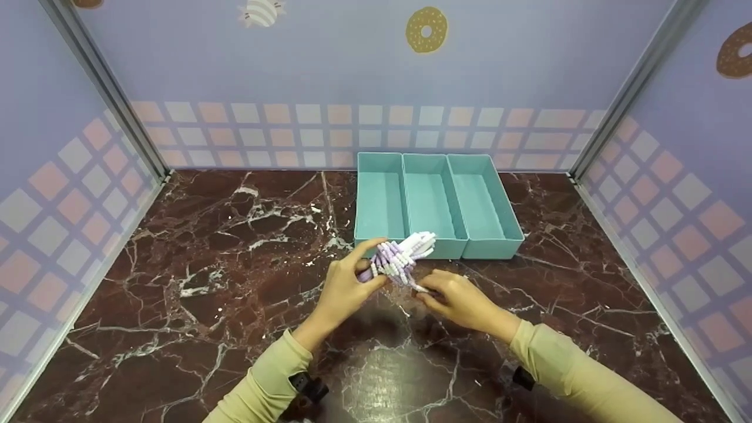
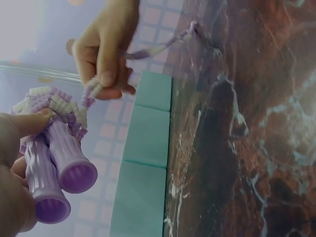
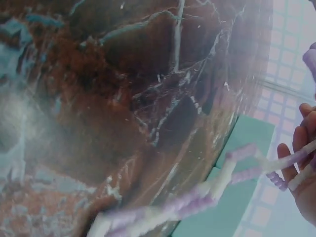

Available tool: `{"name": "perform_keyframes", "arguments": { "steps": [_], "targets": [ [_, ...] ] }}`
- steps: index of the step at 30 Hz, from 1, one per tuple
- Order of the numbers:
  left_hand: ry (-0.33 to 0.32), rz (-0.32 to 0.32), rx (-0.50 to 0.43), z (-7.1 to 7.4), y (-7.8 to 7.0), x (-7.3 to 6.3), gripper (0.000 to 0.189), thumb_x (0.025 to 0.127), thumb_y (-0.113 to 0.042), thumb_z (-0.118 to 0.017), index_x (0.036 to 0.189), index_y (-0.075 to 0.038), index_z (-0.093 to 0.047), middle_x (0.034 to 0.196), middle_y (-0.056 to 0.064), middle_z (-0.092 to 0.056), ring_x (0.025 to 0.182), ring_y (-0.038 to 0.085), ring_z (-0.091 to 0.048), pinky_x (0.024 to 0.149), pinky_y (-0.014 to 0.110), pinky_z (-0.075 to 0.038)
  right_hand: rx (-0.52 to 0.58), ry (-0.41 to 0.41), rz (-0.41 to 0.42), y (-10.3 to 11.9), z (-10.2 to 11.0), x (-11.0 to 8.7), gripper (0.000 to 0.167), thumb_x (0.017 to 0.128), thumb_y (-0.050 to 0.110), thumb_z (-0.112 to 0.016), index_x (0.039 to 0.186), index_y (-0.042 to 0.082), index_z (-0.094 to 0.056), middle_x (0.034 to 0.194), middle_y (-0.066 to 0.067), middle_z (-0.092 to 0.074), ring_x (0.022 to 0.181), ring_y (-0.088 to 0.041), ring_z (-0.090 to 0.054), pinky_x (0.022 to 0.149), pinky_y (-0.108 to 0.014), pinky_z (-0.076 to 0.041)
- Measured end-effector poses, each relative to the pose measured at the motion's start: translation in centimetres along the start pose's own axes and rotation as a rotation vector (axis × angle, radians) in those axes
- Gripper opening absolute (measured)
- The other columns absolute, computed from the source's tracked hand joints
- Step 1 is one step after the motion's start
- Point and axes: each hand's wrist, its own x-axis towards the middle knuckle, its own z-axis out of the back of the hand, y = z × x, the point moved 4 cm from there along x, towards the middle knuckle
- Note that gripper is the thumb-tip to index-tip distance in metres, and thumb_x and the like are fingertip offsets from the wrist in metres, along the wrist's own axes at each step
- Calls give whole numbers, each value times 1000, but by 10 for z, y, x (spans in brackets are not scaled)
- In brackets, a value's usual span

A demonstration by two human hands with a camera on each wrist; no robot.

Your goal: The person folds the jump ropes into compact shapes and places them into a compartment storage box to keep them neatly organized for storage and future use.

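A beaded jump rope (image 1: 400,262) in purple and white is bunched up in my left hand (image 1: 346,288), gripped between thumb and fingers. Two ribbed purple handles (image 2: 71,155) lie side by side under the left thumb in the left wrist view, their hollow ends facing the camera. My right hand (image 1: 457,298) pinches a loose stretch of the beaded rope close beside the bundle. In the right wrist view, slack beaded strands (image 3: 185,205) run across toward the left hand (image 3: 307,195).
Behind the hands, three teal bins (image 1: 493,249) stand side by side against the back wall. Dark red marbled table (image 1: 176,352) lies all around, with small white specks on it. Patterned panels (image 1: 329,64) close in the back and both sides.
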Motion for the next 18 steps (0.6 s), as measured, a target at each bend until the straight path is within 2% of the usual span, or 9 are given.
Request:
{"name": "perform_keyframes", "arguments": {
  "steps": [3,5,9,13,18],
  "targets": [
    [12,7,32,-1,1,0,60,77,1,-78,133,-12,-59,81,15,-77,55,10,-63,43,20,-48,-75,4,46,4,1,0,9,91,16,-69,95,8,-71,84,-1,-67,74,-13,-60,66,-28,-55],
    [24,5,45,-2,1,0,60,77,1,-77,133,-11,-59,81,15,-76,54,6,-60,44,19,-49,-120,-7,88,6,2,0,8,90,18,-71,92,9,-70,80,0,-66,71,-12,-58,62,-27,-53],
    [25,-20,144,-2,0,0,59,78,-3,-78,133,-13,-59,71,10,-73,51,1,-50,44,17,-44,-193,-45,155,10,5,-1,13,88,19,-73,81,12,-64,72,2,-60,65,-12,-53,58,-26,-48],
    [17,-58,277,-2,-2,0,59,77,-7,-81,131,-16,-60,57,2,-60,50,2,-38,45,17,-35,-249,-69,202,16,7,0,13,88,19,-73,81,12,-64,71,2,-59,66,-14,-54,61,-28,-49],
    [64,-72,346,-4,-5,-2,60,77,-7,-80,132,-17,-59,57,0,-55,51,3,-35,45,17,-33,-331,-82,235,24,9,0,15,85,20,-75,82,12,-63,71,2,-59,66,-16,-54,64,-30,-49]
  ]
}}
